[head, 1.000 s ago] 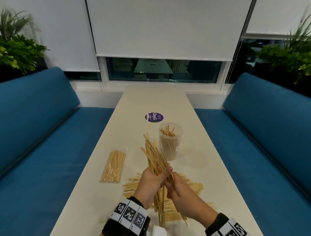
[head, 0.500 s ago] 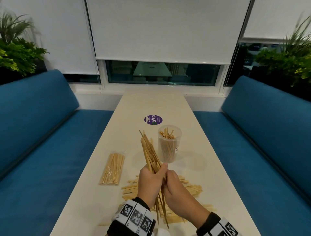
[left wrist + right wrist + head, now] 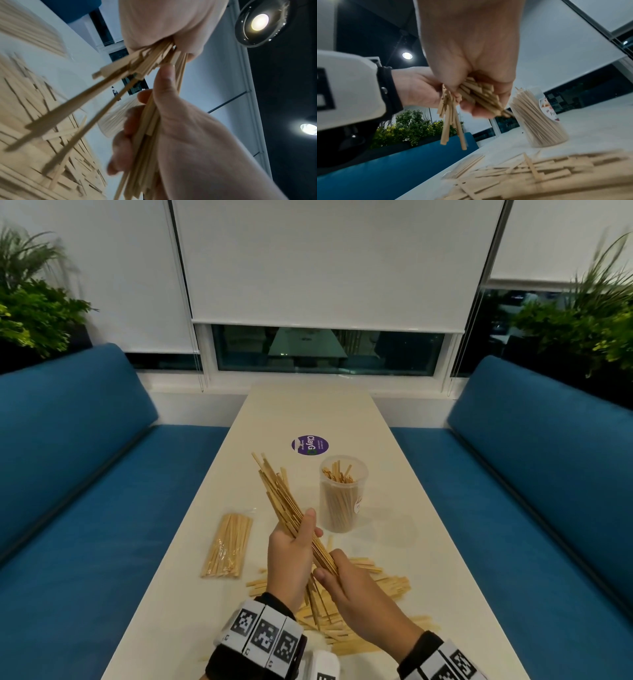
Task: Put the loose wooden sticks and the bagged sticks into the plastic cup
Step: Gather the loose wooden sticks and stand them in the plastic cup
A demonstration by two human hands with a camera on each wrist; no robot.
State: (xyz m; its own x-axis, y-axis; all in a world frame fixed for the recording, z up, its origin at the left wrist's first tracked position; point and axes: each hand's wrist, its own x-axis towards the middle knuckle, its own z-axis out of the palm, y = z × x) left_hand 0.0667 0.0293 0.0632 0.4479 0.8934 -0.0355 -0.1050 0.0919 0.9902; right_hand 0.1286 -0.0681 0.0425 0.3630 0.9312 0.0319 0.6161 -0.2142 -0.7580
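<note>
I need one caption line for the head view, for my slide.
Both hands, left hand and right hand, grip a bundle of wooden sticks above the loose pile, beside the plastic cup.

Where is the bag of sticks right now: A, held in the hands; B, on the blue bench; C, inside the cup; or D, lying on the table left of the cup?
D: the bag of sticks lies flat on the table, left of the cup.

Open tabletop (image 3: 394,508) right of cup (image 3: 342,494); bagged sticks (image 3: 227,546) left
</note>
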